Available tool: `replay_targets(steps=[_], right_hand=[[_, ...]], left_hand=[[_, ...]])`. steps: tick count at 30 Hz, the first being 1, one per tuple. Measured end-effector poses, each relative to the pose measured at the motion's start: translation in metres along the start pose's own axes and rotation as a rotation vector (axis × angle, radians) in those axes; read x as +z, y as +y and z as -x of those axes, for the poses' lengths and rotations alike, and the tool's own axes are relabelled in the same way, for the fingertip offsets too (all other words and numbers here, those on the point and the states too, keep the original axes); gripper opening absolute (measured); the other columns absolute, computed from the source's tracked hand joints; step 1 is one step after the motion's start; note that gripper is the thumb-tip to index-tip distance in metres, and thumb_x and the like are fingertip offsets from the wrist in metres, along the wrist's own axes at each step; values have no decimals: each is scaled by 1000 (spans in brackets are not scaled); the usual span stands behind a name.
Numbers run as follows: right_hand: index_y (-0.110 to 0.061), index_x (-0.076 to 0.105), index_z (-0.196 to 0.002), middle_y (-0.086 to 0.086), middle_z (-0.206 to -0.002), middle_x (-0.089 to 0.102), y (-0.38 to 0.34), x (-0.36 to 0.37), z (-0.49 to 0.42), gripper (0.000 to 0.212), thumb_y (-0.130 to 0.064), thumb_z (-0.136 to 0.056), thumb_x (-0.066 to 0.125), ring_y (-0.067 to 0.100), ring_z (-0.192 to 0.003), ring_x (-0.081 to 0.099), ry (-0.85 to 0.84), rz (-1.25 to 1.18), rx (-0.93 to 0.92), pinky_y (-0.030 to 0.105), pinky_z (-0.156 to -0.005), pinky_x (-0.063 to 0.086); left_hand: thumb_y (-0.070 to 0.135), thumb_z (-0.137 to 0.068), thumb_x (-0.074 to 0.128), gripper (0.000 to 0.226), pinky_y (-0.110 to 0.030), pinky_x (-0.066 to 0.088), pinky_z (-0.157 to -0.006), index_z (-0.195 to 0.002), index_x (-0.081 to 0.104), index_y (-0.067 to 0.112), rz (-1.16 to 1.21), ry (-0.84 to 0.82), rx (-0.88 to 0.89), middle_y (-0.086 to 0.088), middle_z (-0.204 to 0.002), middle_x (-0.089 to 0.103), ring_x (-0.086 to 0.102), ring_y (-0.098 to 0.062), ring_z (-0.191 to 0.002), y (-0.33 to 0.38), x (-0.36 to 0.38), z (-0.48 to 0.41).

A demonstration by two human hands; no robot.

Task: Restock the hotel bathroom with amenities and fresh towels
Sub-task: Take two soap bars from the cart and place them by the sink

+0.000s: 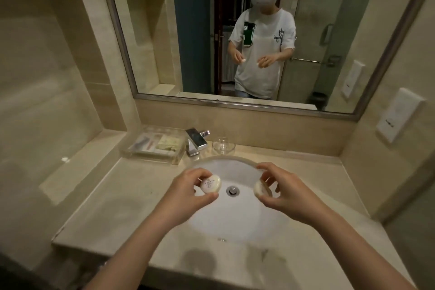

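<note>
Head view: my left hand (pixel 188 192) pinches a wrapped soap (pixel 211 185) at its fingers' tips, label up, probably to read it. Right hand (pixel 280 192) fingers pinch a second soap (pixel 260 189). Both over the sink (pixel 235 216); tray (pixel 153 146) beyond left fingers on the tabletop (pixel 113 198).

1. Left hand (pixel 188 189), centre of the frame, pinches a small round soap (pixel 211 184) between thumb and fingertips.
2. Right hand (pixel 284 192), right of centre, grips another round soap (pixel 260 189) likewise.
3. Both forearms rise bare from the lower edge.
</note>
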State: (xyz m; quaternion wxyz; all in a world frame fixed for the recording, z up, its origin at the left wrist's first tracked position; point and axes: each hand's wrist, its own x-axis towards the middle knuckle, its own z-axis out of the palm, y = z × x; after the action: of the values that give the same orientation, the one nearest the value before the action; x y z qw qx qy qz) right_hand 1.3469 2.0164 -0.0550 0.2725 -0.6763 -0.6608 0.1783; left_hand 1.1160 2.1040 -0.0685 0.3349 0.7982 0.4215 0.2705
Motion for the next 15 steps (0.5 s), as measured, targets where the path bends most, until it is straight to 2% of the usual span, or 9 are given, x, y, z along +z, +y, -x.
replay_targets(steps=[4,9,15], right_hand=[[-31,43,-129,-12,-100,55,27,11,-72,54,-28,-80,64,3,-90,53,-25,21,53,13,-71,42],[-25,46,-130,-7,-101,55,72,25,-146,59,-24,-76,69,11,-91,54,-52,12,99,20,-75,42],[-19,44,-133,-1,-104,57,124,48,-225,61,-22,-76,66,17,-95,57,-136,30,92,24,-81,42]], left_hand=[[20,-74,75,36,-8,40,-72,-108,61,18,21,-69,-32,8,-101,55,56,-8,-94,-21,24,-74],[22,-78,71,41,-25,43,-86,-116,57,16,-44,-26,-116,-2,-110,52,54,-17,-100,-51,56,-151],[17,-77,71,37,-20,38,-84,-113,58,16,-4,30,-257,3,-103,46,53,-18,-101,-90,101,-205]])
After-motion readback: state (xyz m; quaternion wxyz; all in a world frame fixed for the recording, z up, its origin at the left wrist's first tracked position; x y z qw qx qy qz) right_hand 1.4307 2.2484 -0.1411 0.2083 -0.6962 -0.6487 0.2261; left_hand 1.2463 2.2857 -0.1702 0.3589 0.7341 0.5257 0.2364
